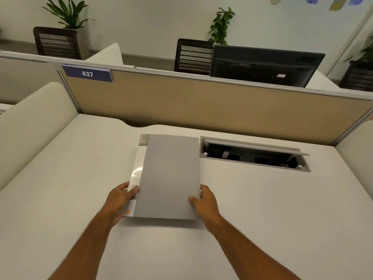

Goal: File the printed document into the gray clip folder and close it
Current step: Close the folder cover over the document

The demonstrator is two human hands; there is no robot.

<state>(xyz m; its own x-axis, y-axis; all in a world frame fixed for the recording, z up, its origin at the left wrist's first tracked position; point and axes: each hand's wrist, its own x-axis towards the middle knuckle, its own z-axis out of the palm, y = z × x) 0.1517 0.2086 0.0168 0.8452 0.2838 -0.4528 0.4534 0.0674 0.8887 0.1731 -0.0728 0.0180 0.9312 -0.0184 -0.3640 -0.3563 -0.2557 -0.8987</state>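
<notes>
The gray clip folder [169, 176] lies closed on the white desk [262, 209], its gray cover facing up. A white glossy strip [135, 170] with a small orange logo shows along its left side. My left hand [121, 199] grips the folder's lower left edge, thumb on the white strip. My right hand [203, 201] grips the lower right edge, thumb on the gray cover. The printed document is not visible as a separate sheet; I cannot tell whether it is inside.
An open cable hatch [254, 153] is sunk in the desk right of the folder. A tan partition [201, 102] with a blue "437" tag [87, 73] bounds the desk's far side. A black monitor [266, 65] and chairs stand beyond it.
</notes>
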